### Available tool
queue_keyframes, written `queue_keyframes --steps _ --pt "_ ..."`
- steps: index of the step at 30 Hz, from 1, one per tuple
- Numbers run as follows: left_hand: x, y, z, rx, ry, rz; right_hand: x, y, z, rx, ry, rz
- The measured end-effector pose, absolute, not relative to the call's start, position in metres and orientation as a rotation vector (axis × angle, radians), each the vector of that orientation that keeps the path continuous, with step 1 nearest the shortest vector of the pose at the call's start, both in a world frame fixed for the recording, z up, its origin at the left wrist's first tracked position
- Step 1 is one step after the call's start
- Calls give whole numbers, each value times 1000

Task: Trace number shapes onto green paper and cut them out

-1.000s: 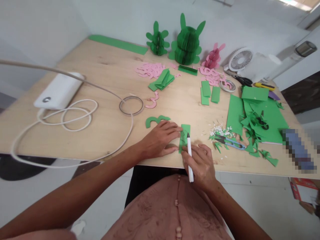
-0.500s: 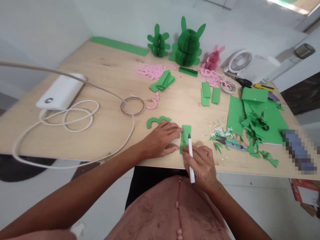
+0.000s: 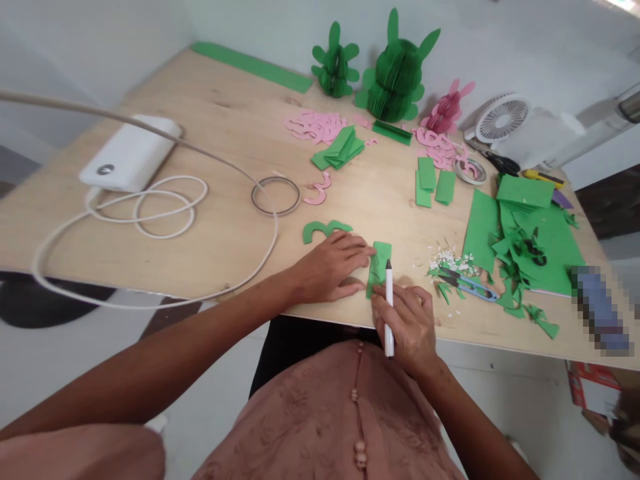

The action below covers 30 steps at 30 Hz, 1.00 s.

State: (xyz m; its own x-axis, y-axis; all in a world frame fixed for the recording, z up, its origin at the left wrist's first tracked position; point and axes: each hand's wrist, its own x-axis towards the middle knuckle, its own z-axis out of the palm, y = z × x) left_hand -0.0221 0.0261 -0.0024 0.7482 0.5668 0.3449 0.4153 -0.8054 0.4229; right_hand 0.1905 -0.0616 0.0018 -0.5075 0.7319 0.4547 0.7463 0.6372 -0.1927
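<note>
A small green paper strip [image 3: 381, 257] with dark curved pen lines lies near the table's front edge. Against its left edge rest the fingertips of my left hand [image 3: 334, 268], which lies open with the thumb apart. My right hand [image 3: 411, 323] is closed on a white marker [image 3: 389, 313], its dark tip up over the strip and its other end toward me. Fingers of that hand also touch the strip's lower end. Just beyond my left hand is a green wavy paper cutout [image 3: 315, 231], partly covered by it.
Right of my hands lie blue-handled thread snips [image 3: 467, 285], paper scraps [image 3: 450, 260] and green sheets [image 3: 555, 233]. Folded green papers [image 3: 340, 150] and pink cutouts [image 3: 315, 127] lie farther back. A white power bank [image 3: 133, 153] and its looping cable [image 3: 165, 307] occupy the left.
The camera view has shifted, so the table items appear farther right and mostly higher. Both hands keep nearly the same pose around the strip, and the marker looks more upright.
</note>
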Motion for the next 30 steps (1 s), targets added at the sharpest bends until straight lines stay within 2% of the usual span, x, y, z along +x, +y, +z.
queue_keyframes --steps 30 --pt "-22 26 -3 2633 752 694 188 -61 7 -1165 -2381 -51"
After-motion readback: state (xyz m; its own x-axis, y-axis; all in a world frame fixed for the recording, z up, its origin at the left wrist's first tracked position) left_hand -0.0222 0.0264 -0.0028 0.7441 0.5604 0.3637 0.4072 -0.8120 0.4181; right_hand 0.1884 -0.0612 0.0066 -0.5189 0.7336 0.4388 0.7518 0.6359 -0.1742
